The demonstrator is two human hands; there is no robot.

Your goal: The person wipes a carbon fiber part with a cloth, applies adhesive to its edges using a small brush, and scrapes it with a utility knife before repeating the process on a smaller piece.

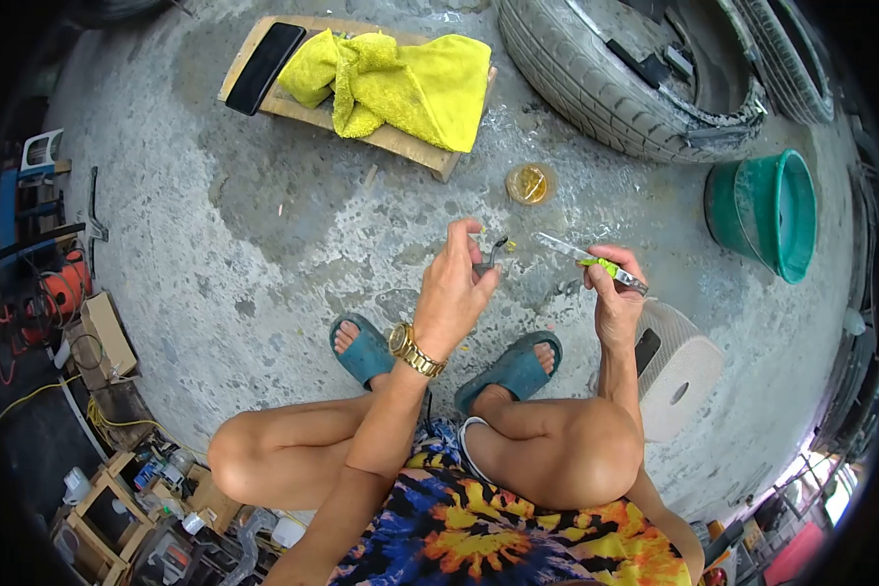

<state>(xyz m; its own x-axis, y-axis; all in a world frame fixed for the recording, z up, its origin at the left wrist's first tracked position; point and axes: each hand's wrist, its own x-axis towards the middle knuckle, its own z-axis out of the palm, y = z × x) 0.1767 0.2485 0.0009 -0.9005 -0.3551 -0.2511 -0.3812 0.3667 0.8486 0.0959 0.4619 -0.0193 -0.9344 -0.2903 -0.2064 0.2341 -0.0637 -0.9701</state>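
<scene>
My left hand [451, 293], with a gold watch at the wrist, is closed with thumb and fingers pinching a small dark curved piece [494, 256]. A bit of yellow-green shows at the tip of that piece. Closed around the handle of a yellow-green utility knife [607, 270] is my right hand [617, 303]; the long blade points left toward the dark piece, apart from it. Beyond both hands, a small clear cup [529, 184] of amber contents stands on the concrete floor.
A low wooden bench [400, 151] carries a black phone [265, 68] and a yellow cloth [430, 83]. A tyre [596, 93] lies far right, near a green bucket [752, 210]. A beige plastic stool [689, 366] is by my right knee. Tools and boxes line the left.
</scene>
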